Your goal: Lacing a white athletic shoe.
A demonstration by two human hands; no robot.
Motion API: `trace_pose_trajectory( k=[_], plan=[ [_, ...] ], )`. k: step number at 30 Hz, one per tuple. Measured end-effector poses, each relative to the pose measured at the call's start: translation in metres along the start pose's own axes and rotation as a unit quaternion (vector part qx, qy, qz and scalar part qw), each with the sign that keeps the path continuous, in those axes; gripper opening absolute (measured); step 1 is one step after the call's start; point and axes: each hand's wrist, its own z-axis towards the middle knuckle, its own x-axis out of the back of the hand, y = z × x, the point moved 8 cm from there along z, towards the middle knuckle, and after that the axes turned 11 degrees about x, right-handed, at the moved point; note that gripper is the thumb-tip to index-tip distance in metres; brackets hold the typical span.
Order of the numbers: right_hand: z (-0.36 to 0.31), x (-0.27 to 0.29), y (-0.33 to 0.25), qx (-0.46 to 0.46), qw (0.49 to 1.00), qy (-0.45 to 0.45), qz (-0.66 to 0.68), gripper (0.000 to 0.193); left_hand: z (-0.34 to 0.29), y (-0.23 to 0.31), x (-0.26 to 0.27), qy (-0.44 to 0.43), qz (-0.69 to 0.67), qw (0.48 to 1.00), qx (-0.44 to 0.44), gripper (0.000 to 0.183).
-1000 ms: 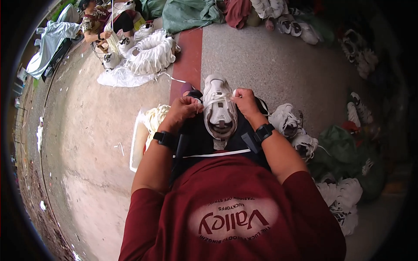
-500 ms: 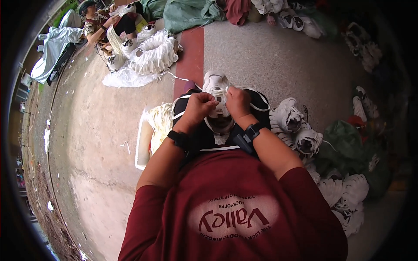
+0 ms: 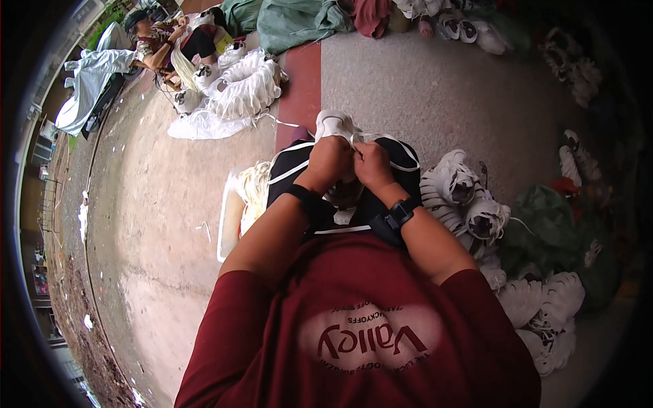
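A white sneaker (image 3: pixel 331 122) sits between my knees, its toe pointing away from me. My left hand (image 3: pixel 330 162) is closed over the laced part of the shoe, its fingertips mostly hidden at the lace. My right hand (image 3: pixel 373 165) pinches the white shoelace (image 3: pixel 355 140) beside it, and the two hands nearly touch. A loose white strand curves over my right thigh, another over my left. The back of the shoe is largely covered by my hands and wrists.
A white bin (image 3: pixel 230 211) holding bundled cream laces (image 3: pixel 254 190) stands left of my leg. To my right lie several white sneakers (image 3: pixel 454 180) and a green sack (image 3: pixel 544 214). Ahead left, a ring of white shoes (image 3: pixel 248 92) lies near a seated person (image 3: pixel 160 51). Green sacks (image 3: pixel 299 24) lie ahead.
My left hand has moved right and slightly forward, over the shoe's lacing and against my right hand. The right hand stays near the same spot. The view has shifted slightly.
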Motion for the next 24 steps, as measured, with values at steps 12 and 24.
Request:
trace_pose_trajectory(
  k=[12, 24],
  plan=[
    [0.002, 0.005, -0.005, -0.049, 0.999, -0.015, 0.0, 0.005, -0.056, 0.011, 0.014, -0.08, 0.122, 0.971, -0.191, 0.009],
    [0.024, -0.028, -0.057, 0.142, 0.987, -0.078, -0.007, 0.005, -0.028, -0.092, 0.024, -0.009, -0.559, 0.813, 0.165, 0.01]
  ],
)
